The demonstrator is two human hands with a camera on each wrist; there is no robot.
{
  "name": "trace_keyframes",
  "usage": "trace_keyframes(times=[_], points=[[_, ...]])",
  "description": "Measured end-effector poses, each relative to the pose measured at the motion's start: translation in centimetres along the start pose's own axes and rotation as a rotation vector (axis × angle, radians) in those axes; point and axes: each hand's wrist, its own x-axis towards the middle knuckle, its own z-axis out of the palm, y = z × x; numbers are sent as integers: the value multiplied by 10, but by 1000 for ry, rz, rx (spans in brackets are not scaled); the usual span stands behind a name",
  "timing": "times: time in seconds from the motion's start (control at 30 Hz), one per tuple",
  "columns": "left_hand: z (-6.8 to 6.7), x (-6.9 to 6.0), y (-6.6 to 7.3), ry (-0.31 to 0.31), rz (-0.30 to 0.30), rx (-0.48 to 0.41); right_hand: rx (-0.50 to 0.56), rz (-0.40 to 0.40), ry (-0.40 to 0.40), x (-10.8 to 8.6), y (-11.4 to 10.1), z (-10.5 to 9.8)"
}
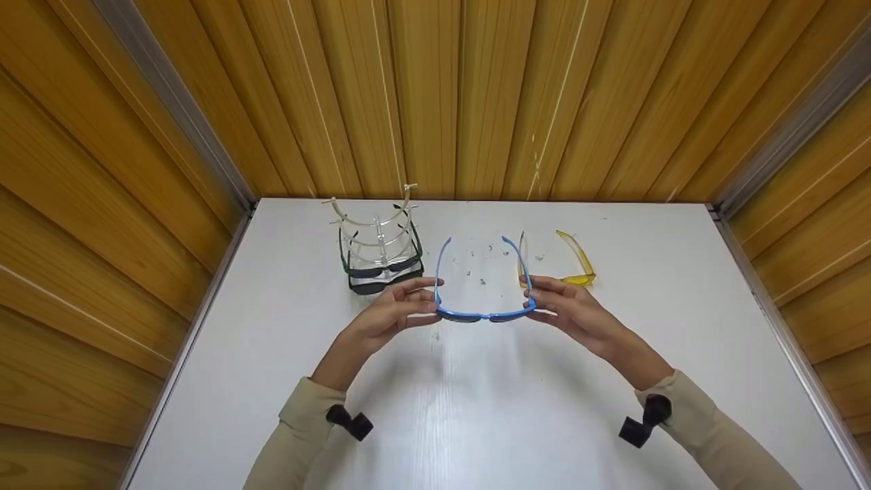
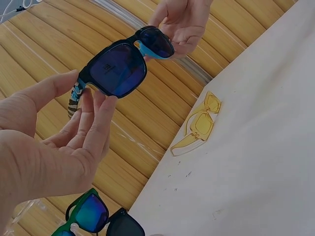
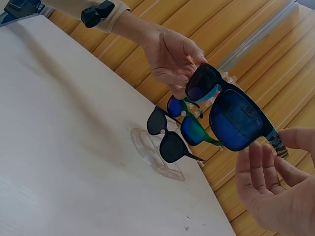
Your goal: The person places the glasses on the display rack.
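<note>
Both hands hold a pair of blue-and-black sunglasses [image 1: 485,316] level above the white table, one hand at each end of the frame. My left hand [image 1: 391,312] pinches the left hinge corner, and my right hand [image 1: 575,313] pinches the right one. The temples are unfolded and point away from me. In the left wrist view the dark blue lenses [image 2: 118,71] face the camera, and a patterned temple [image 2: 75,98] shows by the fingers. Behind my right hand, yellow glasses [image 1: 582,279] rest on the table with temples unfolded.
A clear tiered display stand [image 1: 381,238] stands at the back left of the table. Green-framed sunglasses [image 3: 192,129] sit on it above black sunglasses [image 3: 172,147]; its upper tiers hold no glasses. Wood-patterned walls [image 1: 435,102] border the white table [image 1: 476,422].
</note>
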Motion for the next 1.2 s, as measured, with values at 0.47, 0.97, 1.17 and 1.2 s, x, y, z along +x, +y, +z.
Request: trace_keyframes(times=[0.47,0.97,1.17,1.2], points=[[-11,-15,2,6,33,7,82,18,37,14,2,11],[-23,-33,5,63,30,7,137,10,-19,28,3,27],[-30,-41,7,90,27,7,191,4,-39,37,6,36],[-31,-42,7,93,27,8,197,6,-40,39,7,37]])
